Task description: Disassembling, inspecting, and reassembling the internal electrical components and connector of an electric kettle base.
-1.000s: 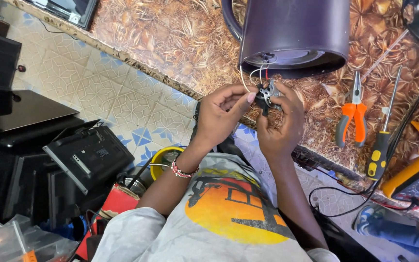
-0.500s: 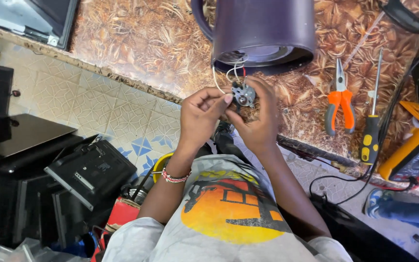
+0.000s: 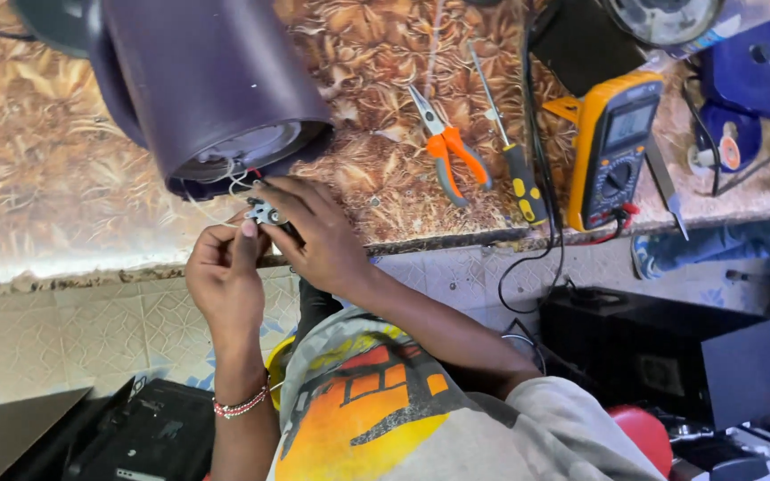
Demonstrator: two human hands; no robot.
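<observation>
Head view, workbench: left hand point(image 3: 225, 276) and right hand point(image 3: 314, 236) both pinch a small metal switch part point(image 3: 265, 214), wired by thin white leads to the open base of a purple electric kettle point(image 3: 211, 89) lying on its side. Orange-handled pliers point(image 3: 446, 142), a yellow-and-black screwdriver point(image 3: 514, 165) and a yellow multimeter point(image 3: 612, 147) lie well apart on the leaf-patterned benchtop point(image 3: 376, 169)

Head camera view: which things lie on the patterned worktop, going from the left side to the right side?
Purple kettle lying on its side → orange-handled pliers → screwdriver with black and yellow handle → yellow multimeter → dark blue parts at the far right.
</observation>
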